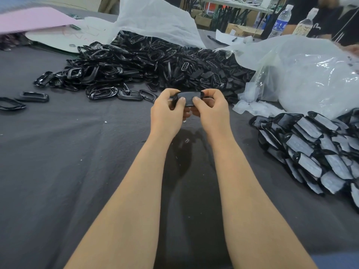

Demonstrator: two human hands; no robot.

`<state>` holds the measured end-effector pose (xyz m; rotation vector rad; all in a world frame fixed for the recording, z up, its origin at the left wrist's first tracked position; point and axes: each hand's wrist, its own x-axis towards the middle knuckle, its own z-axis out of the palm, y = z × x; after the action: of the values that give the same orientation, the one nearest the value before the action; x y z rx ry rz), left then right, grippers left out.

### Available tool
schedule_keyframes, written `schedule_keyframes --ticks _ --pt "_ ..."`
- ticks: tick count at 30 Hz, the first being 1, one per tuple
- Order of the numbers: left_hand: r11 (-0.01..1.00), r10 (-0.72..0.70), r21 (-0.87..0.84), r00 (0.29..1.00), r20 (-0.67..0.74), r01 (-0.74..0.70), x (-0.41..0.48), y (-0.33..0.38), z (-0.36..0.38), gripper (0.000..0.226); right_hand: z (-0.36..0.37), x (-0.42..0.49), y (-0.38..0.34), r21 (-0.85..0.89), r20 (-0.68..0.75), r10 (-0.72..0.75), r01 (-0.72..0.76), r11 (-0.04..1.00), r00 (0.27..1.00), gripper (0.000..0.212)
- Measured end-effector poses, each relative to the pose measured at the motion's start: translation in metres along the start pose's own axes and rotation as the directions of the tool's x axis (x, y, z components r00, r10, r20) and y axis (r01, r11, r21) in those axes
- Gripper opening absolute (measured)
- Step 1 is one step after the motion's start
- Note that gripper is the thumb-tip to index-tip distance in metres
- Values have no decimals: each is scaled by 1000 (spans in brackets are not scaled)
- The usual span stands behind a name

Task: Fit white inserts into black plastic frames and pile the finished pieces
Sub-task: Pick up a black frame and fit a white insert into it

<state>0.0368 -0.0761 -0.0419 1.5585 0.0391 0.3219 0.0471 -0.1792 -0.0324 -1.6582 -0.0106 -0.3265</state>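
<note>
Both my hands hold one black plastic frame (pixel 188 98) above the middle of the dark cloth. My left hand (pixel 168 111) grips its left end and my right hand (pixel 209 110) grips its right end, both thumbs pressing on its face. Whether an insert sits in it I cannot tell. A big heap of loose black frames (pixel 147 68) lies behind my hands. At the right, a pile of finished pieces (pixel 314 150) shows white inserts in black frames. A clear bag of white inserts (pixel 310 78) lies behind that pile.
Single black frames (pixel 35 97) are scattered at the left on the grey cloth (pixel 68 162). A pink sheet (pixel 33 19) and papers lie at the back left. Two water bottles (pixel 281 22) and another person stand at the far right.
</note>
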Motion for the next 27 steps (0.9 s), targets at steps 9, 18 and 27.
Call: schedule_keyframes --ticks 9,18,27 --pt "1000 -15 -21 1000 7 15 -1 0 0 13 0 1 0 91 -9 55 -54 994 998 15" --pt "997 -46 -61 999 -5 46 2 -3 -1 19 0 2 5 -56 40 9 -6 998 999 20" --pt "999 -29 -22 999 -14 29 0 -2 0 19 4 0 6 -125 7 -53 53 991 999 24"
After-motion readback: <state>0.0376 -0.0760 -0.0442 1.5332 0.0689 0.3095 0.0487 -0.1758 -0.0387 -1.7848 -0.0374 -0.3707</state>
